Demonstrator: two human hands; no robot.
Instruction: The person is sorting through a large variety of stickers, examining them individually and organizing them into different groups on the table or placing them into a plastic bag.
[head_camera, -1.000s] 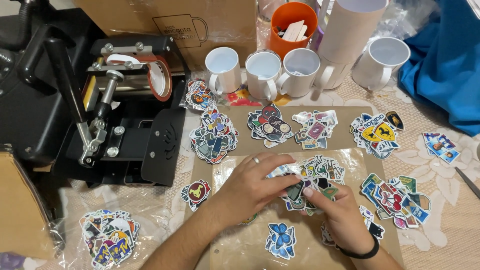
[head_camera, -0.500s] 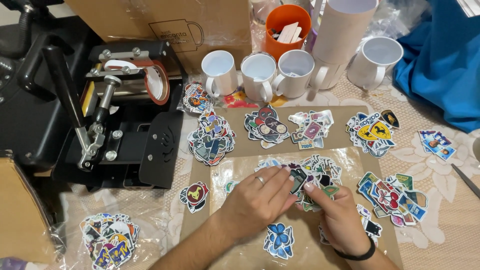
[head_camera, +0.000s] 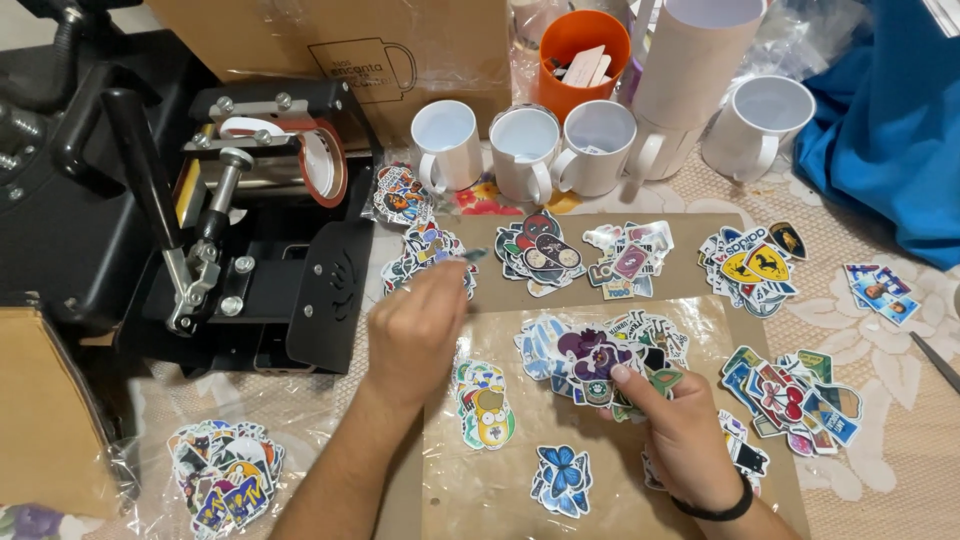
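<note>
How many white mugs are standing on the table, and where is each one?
5 white mugs, in a row behind the sticker piles: first, second, third, fourth mostly hidden behind the cardboard tube, fifth beside the blue cloth.

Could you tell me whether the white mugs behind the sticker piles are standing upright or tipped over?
Upright. The white mugs stand on their bases with open mouths facing up, showing pale interiors.

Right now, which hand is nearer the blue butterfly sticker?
Right. The right hand rests on the sticker pile just up and right of the butterfly sticker. The left hand is raised farther off, up and left, holding a small sticker.
</note>
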